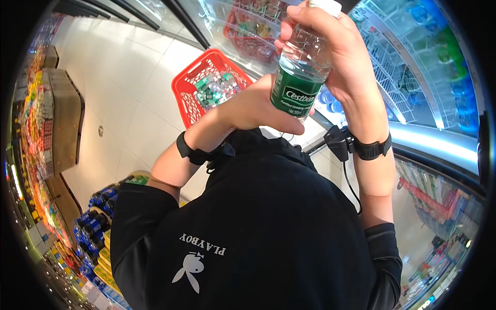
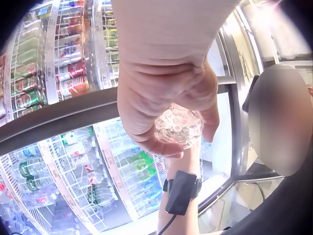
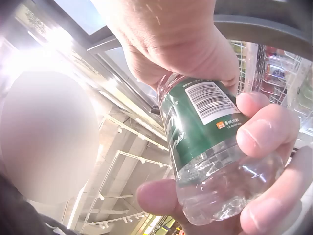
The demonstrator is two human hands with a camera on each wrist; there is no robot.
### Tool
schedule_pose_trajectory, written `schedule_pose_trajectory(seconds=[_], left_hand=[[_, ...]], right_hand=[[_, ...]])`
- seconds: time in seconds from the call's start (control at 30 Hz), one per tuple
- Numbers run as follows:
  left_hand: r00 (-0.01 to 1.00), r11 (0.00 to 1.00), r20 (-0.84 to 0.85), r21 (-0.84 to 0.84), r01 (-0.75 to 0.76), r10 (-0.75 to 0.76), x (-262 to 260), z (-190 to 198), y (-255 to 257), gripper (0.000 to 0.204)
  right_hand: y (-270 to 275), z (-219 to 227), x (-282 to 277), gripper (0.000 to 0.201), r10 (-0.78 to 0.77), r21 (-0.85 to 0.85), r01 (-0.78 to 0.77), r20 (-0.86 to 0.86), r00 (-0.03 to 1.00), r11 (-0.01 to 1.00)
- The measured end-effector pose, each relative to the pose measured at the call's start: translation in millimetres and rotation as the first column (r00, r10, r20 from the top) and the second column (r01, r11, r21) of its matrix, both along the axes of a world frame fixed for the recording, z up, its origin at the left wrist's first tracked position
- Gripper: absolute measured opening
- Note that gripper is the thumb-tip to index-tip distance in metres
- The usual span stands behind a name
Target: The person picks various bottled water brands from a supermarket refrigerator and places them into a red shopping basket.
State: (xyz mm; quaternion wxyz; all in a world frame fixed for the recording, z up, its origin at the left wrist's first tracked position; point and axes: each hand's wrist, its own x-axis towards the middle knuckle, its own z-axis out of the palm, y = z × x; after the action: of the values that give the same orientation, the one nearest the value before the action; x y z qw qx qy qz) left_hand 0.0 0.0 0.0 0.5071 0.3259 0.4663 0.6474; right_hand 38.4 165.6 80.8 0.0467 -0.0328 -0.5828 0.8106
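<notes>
A clear Cestbon water bottle (image 1: 297, 89) with a green label and white cap (image 1: 327, 6) is held up before the chest, tilted. My left hand (image 1: 253, 106) grips its lower end, thumb and fingers on opposite sides. My right hand (image 1: 341, 49) curls round the neck just below the cap. In the left wrist view the bottle's ridged base (image 2: 178, 126) shows within my left hand (image 2: 164, 95). From the right wrist the label's barcode (image 3: 211, 102) faces the camera, with left fingers (image 3: 266, 129) round the base.
A red basket (image 1: 179, 90) with several bottles stands on the tiled floor (image 1: 124, 77). To the right, a lit drinks cooler (image 1: 398, 67) has wire racks of bottles. Snack shelves (image 1: 39, 129) line the far left, and blue-packed goods (image 1: 93, 227) stand by the left elbow.
</notes>
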Motion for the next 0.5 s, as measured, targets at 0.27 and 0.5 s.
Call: schedule_pose_trajectory(seconds=[0.27,0.5], left_hand=[[0.990,0.990,-0.012,-0.005,0.138,-0.138,40,50,40,0.053],[0.975,0.975,-0.053,0.050,0.217,-0.215,46,60,59,0.060]], right_hand=[[30,37,64,0.014,-0.158,-0.024,0.156,-0.161,0.974,0.987],[39,52,83,0.014,-0.222,-0.035,0.219,-0.223,0.949,0.975]])
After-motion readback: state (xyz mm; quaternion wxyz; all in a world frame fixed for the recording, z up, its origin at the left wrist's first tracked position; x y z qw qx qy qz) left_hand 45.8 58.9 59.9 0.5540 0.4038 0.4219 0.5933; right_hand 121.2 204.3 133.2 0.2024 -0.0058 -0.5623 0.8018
